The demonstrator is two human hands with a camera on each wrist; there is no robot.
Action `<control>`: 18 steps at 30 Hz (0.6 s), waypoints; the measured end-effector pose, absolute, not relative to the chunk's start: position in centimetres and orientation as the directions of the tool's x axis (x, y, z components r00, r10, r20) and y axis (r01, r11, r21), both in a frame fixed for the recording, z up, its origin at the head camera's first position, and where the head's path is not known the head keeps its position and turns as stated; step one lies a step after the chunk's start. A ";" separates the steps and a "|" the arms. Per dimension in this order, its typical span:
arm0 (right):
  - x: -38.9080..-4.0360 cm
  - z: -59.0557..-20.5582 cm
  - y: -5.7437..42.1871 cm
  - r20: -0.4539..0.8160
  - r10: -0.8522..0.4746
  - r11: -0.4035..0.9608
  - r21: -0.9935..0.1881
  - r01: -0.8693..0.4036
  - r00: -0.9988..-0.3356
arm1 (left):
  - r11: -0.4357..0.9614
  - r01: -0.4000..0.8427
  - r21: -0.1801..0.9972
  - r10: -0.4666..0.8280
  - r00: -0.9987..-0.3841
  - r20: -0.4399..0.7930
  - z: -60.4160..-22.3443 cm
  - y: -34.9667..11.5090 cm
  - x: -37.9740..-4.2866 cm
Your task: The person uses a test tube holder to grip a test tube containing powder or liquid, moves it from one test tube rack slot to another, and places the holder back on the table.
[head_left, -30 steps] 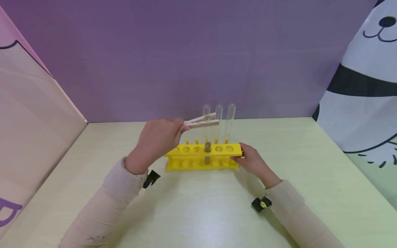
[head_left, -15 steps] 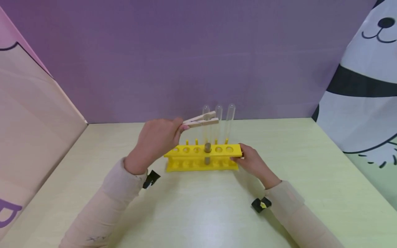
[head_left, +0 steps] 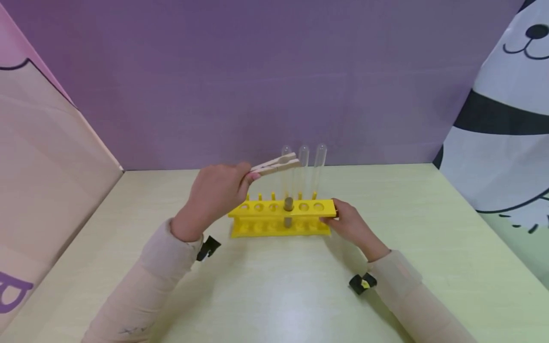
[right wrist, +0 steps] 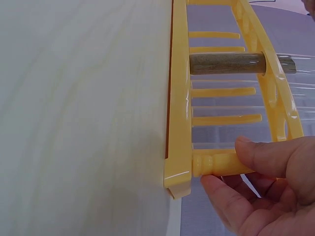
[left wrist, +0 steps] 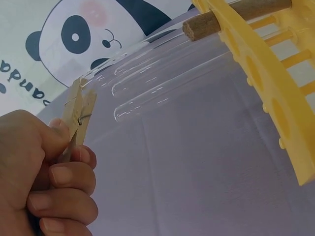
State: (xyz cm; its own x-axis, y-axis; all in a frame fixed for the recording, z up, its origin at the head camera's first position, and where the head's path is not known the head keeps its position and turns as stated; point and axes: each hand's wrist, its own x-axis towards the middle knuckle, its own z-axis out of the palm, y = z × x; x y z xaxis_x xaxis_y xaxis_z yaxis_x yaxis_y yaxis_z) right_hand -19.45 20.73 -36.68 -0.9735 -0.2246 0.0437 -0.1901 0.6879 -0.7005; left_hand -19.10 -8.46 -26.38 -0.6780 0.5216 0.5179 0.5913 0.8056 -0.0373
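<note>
My left hand (head_left: pixel 218 188) grips a wooden test tube clamp (head_left: pixel 274 165), its fingers curled round the handle. The clamp's tips are at the upper end of a clear test tube with a brown filling (left wrist: pixel 203 27) in its lower part. That tube stands in a hole of the yellow test tube rack (head_left: pixel 280 231). Whether the clamp touches the glass is hard to tell. With thumb and fingers, my right hand (head_left: pixel 349 221) holds the right end post (right wrist: pixel 221 163) of the rack. Domed clear test tubes (head_left: pixel 320 162) sit upside down on the rack's rear pegs.
The rack stands on a pale wooden table (head_left: pixel 283 286). Behind it rises a purple backdrop (head_left: pixel 274 81), with a panda print (head_left: pixel 502 143) to the right and a pale panel (head_left: pixel 47 162) to the left. Other rack holes (head_left: pixel 259 207) show left and right of the filled tube.
The clamp's two tips have drawn closer together near the top of the filled tube, shifting slightly left. The right hand and the rack have stayed in place.
</note>
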 end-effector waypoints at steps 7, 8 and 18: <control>-19.5 -36.7 20.8 0.042 -0.226 0.691 -0.697 -0.191 -0.973 | 0.809 0.587 -0.019 0.512 -0.688 0.514 -26.7 -8.7 -19.2; -19.5 -36.7 20.7 0.042 -0.227 0.690 -0.698 -0.191 -0.973 | 0.811 0.585 -0.018 0.510 -0.690 0.513 -26.7 -8.7 -19.2; -19.4 -36.5 20.8 0.037 -0.223 0.700 -0.689 -0.187 -0.974 | 0.824 0.565 0.037 0.471 -0.721 0.508 -26.9 -8.8 -19.2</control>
State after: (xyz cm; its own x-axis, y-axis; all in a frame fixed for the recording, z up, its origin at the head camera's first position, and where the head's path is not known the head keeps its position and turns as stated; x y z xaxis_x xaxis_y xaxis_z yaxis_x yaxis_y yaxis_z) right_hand -19.36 20.84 -36.52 -0.9741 -0.2232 0.0375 -0.1869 0.6999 -0.6894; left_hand -19.24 -8.82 -26.90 -0.7208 0.4713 0.5083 0.5652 0.8241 0.0374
